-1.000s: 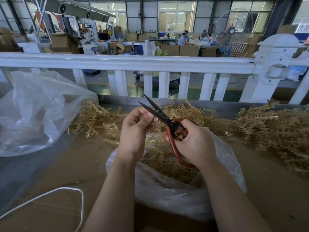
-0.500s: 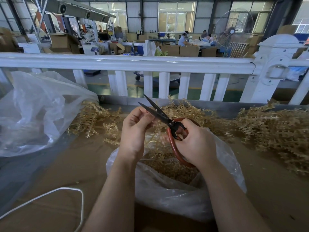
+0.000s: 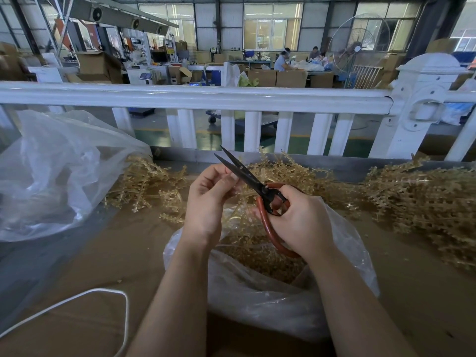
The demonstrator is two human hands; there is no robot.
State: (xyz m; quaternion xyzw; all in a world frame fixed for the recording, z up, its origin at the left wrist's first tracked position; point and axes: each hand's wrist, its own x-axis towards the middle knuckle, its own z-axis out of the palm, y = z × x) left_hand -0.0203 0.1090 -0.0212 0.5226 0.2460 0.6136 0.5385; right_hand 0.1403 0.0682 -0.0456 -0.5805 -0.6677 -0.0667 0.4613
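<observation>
Scissors barely shifted, clasped in right grip, left grip pinching, contents unclear, bag beneath, sprigs around.

Scissors above bag, between hands.

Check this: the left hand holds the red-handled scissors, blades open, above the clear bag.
Wrong on one point: the right hand holds the red-handled scissors, blades open, above the clear bag. The left hand pinches what looks like a gold sprig by the blades. The head view shows it.
</observation>
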